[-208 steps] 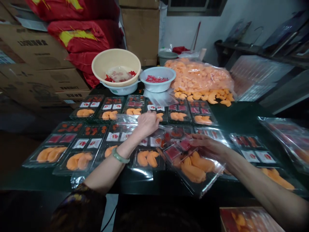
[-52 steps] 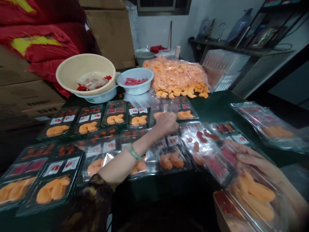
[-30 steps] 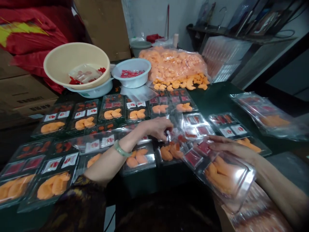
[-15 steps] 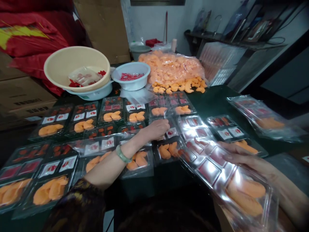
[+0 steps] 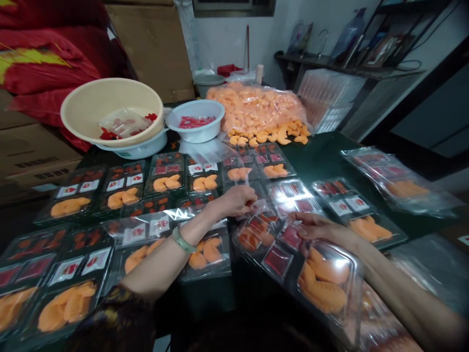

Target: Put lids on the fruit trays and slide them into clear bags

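The right hand (image 5: 322, 227) grips the rim of a clear plastic tray (image 5: 324, 288) of orange fruit slices (image 5: 322, 288), tilted up over the dark surface (image 5: 322, 156). The tray looks light, thin-walled and slippery, so its rim offers the surest hold. The left hand (image 5: 236, 201) curls closed near thin plastic film (image 5: 179, 213); whether that grip has hold of the film, I cannot tell.

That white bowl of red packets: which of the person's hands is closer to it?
Left. The left hand is closer, below and to the right of the white bowl. The right hand is farther off, further right and lower, holding a clear tray.
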`<state>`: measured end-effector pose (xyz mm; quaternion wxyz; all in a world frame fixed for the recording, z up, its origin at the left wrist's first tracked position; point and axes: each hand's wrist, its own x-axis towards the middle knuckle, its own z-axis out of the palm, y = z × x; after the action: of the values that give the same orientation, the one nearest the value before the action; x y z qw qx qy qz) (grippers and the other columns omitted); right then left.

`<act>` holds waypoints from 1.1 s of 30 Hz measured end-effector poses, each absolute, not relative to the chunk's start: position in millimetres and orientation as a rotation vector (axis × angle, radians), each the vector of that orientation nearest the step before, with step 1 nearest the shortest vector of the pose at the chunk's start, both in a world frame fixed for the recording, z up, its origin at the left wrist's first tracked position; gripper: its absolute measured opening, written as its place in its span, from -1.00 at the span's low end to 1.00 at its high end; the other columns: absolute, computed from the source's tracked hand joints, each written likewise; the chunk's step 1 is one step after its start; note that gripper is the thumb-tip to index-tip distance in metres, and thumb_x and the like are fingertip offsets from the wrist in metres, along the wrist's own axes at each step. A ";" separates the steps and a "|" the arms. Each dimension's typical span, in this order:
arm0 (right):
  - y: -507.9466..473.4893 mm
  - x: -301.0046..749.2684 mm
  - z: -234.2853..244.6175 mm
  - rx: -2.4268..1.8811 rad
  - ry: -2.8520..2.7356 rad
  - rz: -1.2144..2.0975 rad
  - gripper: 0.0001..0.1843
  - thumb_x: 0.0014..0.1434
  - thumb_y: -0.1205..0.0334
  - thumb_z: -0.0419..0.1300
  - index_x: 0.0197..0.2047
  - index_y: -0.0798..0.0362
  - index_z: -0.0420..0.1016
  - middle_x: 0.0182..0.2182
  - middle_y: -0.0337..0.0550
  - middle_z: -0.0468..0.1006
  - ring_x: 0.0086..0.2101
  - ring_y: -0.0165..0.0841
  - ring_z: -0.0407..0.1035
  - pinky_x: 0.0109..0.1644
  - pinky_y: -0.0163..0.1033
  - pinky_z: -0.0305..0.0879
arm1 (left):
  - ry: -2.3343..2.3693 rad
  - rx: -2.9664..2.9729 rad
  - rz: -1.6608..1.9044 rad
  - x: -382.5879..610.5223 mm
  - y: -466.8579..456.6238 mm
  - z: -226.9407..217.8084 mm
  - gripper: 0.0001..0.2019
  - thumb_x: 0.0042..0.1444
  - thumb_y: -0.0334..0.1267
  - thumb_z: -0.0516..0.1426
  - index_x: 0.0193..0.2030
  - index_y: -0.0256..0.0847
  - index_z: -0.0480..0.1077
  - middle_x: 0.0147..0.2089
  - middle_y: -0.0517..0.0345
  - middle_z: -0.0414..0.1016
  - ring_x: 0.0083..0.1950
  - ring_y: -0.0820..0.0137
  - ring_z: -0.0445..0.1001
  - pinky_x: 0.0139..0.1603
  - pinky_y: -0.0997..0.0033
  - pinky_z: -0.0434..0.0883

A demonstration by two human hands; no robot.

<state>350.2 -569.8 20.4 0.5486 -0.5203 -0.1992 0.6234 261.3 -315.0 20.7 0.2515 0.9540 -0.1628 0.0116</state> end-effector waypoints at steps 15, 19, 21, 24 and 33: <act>-579.3 355.4 22.6 -1.252 -0.367 1.449 -0.65 -0.06 0.30 0.32 -0.19 0.09 0.33 -0.56 -0.34 0.43 -0.54 -0.37 0.47 -0.42 -0.31 0.43 | -0.345 2.300 -0.165 262.5 -307.0 24.9 -0.76 0.12 -0.29 0.00 -0.56 -0.26 0.18 -0.55 0.27 0.19 -0.52 0.56 0.13 -0.47 0.50 0.10; -579.0 353.7 26.3 -1.284 -0.350 1.449 -0.67 -0.08 0.31 0.33 -0.22 0.07 0.34 -0.52 -0.31 0.46 -0.54 -0.39 0.47 -0.43 -0.33 0.42 | -0.356 2.405 -0.141 259.9 -310.9 29.1 -0.87 0.03 -0.26 0.08 -0.44 -0.23 0.22 -0.46 0.24 0.24 -0.45 0.51 0.18 -0.43 0.49 0.13; -581.0 353.9 26.2 -1.294 -0.336 1.443 -0.63 -0.08 0.30 0.33 -0.18 0.06 0.34 -0.52 -0.32 0.46 -0.53 -0.39 0.47 -0.42 -0.32 0.43 | -0.375 2.539 -0.137 259.6 -312.3 30.1 -0.79 -0.09 -0.21 0.18 -0.36 -0.22 0.24 -0.34 0.18 0.28 -0.34 0.44 0.22 -0.34 0.45 0.18; -585.7 355.4 23.1 -1.271 -0.368 1.450 -0.62 -0.06 0.27 0.33 -0.16 0.08 0.34 -0.54 -0.32 0.45 -0.54 -0.38 0.47 -0.44 -0.33 0.42 | -0.353 2.692 -0.147 260.5 -313.5 28.1 -0.75 -0.15 -0.23 0.20 -0.37 -0.20 0.20 -0.30 0.14 0.26 -0.27 0.37 0.22 -0.28 0.40 0.19; -588.0 352.6 27.0 -1.240 -0.453 1.490 -0.69 -0.04 0.25 0.32 -0.22 0.09 0.34 -0.54 -0.34 0.42 -0.54 -0.41 0.46 -0.45 -0.34 0.42 | -0.328 2.890 -0.063 259.3 -322.7 23.8 -0.80 -0.12 -0.57 -0.02 -0.37 -0.22 0.12 -0.21 0.00 0.23 -0.22 0.32 0.22 -0.22 0.33 0.24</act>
<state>352.6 -588.0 27.0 0.5443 -0.5224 -0.1908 0.6280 259.3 -322.7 23.8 0.1161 0.9867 -0.1121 -0.0214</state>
